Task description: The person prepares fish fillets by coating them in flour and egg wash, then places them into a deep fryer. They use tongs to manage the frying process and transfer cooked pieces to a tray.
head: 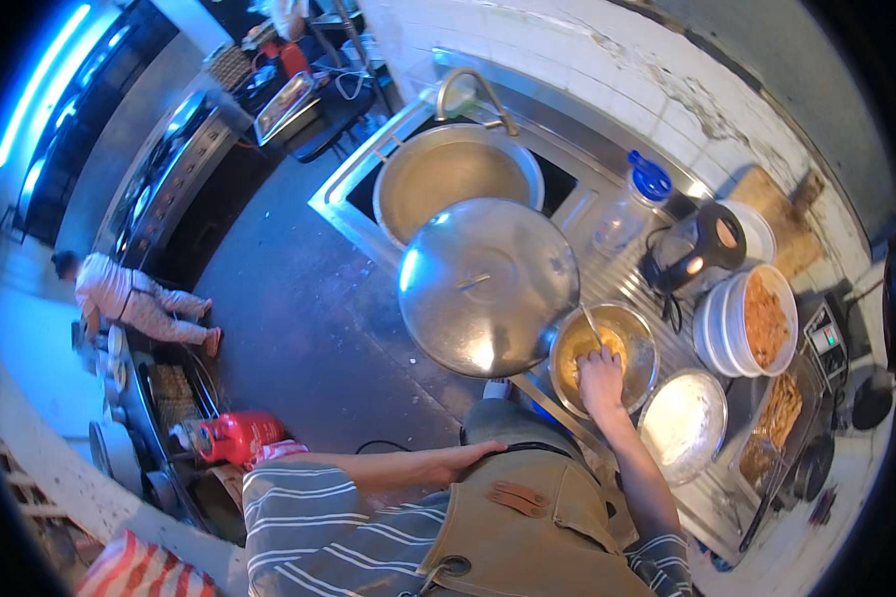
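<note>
My right hand (601,377) reaches down into a metal bowl (644,336) with a yellow mixture (569,357) in it. A metal utensil (590,322) leans against the bowl's far rim, its lower end close to my fingers. My fingertips are partly hidden, so whether they grip anything is unclear. Against my waist, at the top of the tan apron (523,552), rests my left hand (470,459), its fingers partly out of sight. Right of the bowl stands a round metal dish (683,425) of white powder.
A large lid (485,283) partly covers a big pot (455,168) at the sink. Beyond the bowl stand an electric kettle (698,242), a plastic jug (627,209) and stacked tubs (747,321). A person (131,291) bends at the far left, near a red gas cylinder (243,436).
</note>
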`<action>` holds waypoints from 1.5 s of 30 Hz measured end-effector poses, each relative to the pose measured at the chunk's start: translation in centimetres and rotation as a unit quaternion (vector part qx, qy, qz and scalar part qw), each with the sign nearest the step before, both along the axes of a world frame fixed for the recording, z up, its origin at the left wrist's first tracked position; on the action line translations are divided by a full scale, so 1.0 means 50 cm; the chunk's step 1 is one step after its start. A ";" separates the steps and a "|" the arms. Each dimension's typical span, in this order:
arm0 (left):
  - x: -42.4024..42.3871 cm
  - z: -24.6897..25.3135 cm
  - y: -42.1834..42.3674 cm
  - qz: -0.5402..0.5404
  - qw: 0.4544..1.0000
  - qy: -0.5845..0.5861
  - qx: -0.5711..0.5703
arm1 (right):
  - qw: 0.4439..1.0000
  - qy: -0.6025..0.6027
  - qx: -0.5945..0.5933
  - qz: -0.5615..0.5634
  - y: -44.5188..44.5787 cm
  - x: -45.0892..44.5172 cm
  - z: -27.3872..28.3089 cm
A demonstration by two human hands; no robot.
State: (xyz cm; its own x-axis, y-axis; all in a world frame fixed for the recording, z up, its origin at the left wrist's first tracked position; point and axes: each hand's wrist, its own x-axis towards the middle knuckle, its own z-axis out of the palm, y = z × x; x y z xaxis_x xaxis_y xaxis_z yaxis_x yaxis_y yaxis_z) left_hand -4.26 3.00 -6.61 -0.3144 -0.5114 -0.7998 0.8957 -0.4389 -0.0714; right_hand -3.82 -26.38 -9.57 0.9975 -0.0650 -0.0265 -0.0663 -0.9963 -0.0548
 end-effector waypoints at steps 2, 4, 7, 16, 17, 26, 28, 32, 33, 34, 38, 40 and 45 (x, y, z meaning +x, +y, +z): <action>-0.012 -0.023 0.023 0.010 1.000 0.006 0.004 | 0.998 0.036 -0.040 0.015 0.016 0.012 0.009; -0.007 -0.013 0.015 0.007 1.000 0.008 0.002 | 0.999 0.030 -0.035 0.025 0.014 0.014 0.007; -0.001 0.007 0.007 0.003 1.000 -0.008 0.000 | 0.999 0.043 -0.010 0.015 0.006 0.009 -0.018; 0.007 0.027 0.003 0.017 1.000 -0.002 -0.002 | 0.997 0.078 0.024 -0.003 0.003 0.011 0.045; 0.014 0.037 0.004 0.025 1.000 -0.005 -0.003 | 0.999 0.045 0.028 -0.004 0.002 0.016 0.047; 0.030 0.078 -0.022 0.003 0.998 -0.048 0.044 | 0.974 0.001 0.219 -0.065 -0.080 -0.004 0.173; 0.029 0.074 -0.017 0.002 0.998 -0.047 0.046 | 0.961 -0.026 0.266 -0.065 -0.081 -0.014 0.214; 0.037 0.081 -0.025 -0.028 0.997 -0.045 0.050 | 0.980 0.040 0.193 -0.027 -0.107 -0.077 0.175; 0.039 0.089 -0.030 -0.044 0.996 -0.056 0.054 | 0.984 0.050 0.171 -0.018 -0.106 -0.084 0.163; 0.041 0.093 -0.033 -0.060 0.994 -0.068 0.057 | 0.987 0.060 0.148 -0.010 -0.107 -0.091 0.153; 0.041 0.090 -0.031 -0.053 0.995 -0.068 0.058 | 0.986 0.044 0.132 -0.089 -0.094 -0.089 0.140; 0.040 0.085 -0.031 -0.052 0.995 -0.060 0.058 | 0.983 0.023 0.126 -0.132 -0.085 -0.077 0.132; 0.041 0.059 -0.028 -0.052 0.997 -0.041 0.037 | 0.992 -0.005 0.081 -0.093 -0.010 -0.024 0.076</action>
State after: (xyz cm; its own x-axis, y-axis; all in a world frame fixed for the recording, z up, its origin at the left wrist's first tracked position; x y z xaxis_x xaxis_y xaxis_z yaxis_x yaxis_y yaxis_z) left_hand -2.21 1.59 -3.63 -0.2942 -0.4174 -0.8598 0.8498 -0.5258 -0.0356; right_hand -5.04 -26.87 -5.78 0.9687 -0.2444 -0.0429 -0.2478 -0.9445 -0.2155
